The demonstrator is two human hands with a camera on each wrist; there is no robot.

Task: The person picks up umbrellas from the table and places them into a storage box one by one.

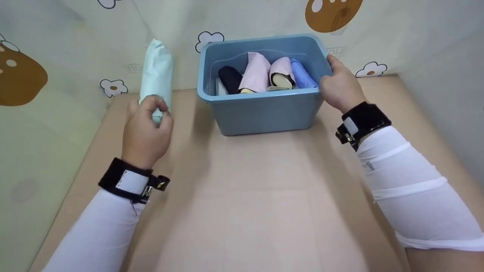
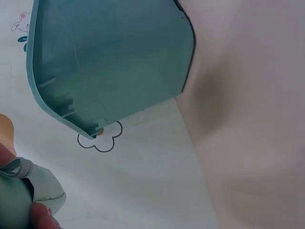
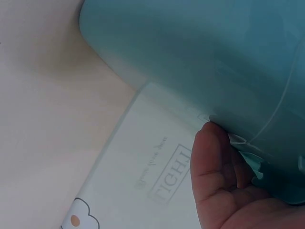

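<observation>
My left hand (image 1: 147,130) grips the lower end of a mint-green folded umbrella (image 1: 157,71), which points up and away from me, left of the bin. In the left wrist view a grey cord loop (image 2: 21,168) shows at the umbrella's near end, between the fingers. A blue-grey plastic bin (image 1: 264,113) stands at the back of the table. My right hand (image 1: 342,85) holds its right side at the rim, fingers against the wall. Inside lie a black roll (image 1: 230,78), two pink rolls (image 1: 256,71) and a blue one (image 1: 302,73), side by side.
The table has a beige top (image 1: 249,196). Behind and to the left hangs a pale sheet (image 1: 75,49) printed with flowers and brown shapes. A plain grey wall (image 1: 446,68) stands on the right. Both wrists wear black bands (image 1: 366,121) with small cameras.
</observation>
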